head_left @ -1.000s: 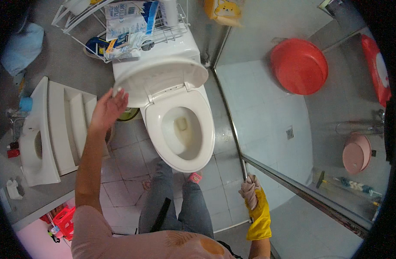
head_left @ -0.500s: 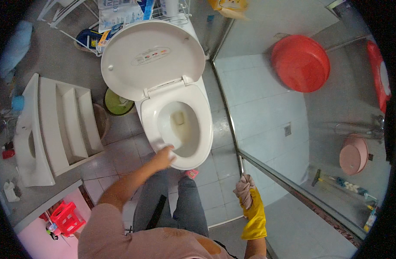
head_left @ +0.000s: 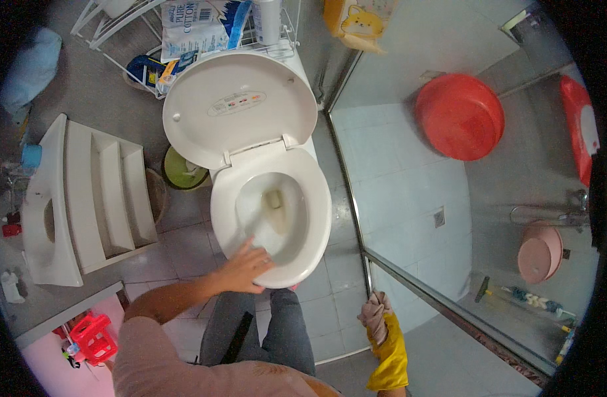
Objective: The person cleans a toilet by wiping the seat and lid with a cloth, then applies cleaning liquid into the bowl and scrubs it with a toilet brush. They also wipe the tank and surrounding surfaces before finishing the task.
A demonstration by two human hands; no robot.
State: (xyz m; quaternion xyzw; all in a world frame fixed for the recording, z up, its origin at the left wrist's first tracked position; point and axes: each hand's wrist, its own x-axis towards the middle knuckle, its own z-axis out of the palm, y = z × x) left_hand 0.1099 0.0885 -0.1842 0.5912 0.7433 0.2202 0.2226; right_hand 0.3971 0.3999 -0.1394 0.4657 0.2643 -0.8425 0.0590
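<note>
A white toilet (head_left: 320, 218) stands in front of me, its lid (head_left: 244, 129) raised and its seat down. Yellowish-brown staining shows at the bottom of the bowl. My left hand (head_left: 246, 266), bare, is at the front left of the seat, fingers stretched out and apart, with nothing held. Whether its palm rests on the seat, I cannot tell. On the right, well away from the toilet, my right hand (head_left: 387, 354) wears a yellow rubber glove and grips a crumpled greyish-pink cloth (head_left: 377, 313). The cloth hides the gloved fingertips.
Beside my right hand runs a glass shower partition's metal rail (head_left: 442, 301). Beyond it are a red basin (head_left: 460, 117) and a pink basin (head_left: 540, 255). A white washstand (head_left: 78, 198) stands left, a green-lined bin (head_left: 183, 173) near the toilet, and a wire rack (head_left: 105, 40) behind.
The view has shifted, so the toilet appears lower. My left hand's fingers have spread and stretched out over the seat's front. The right hand keeps its grip on the cloth.
</note>
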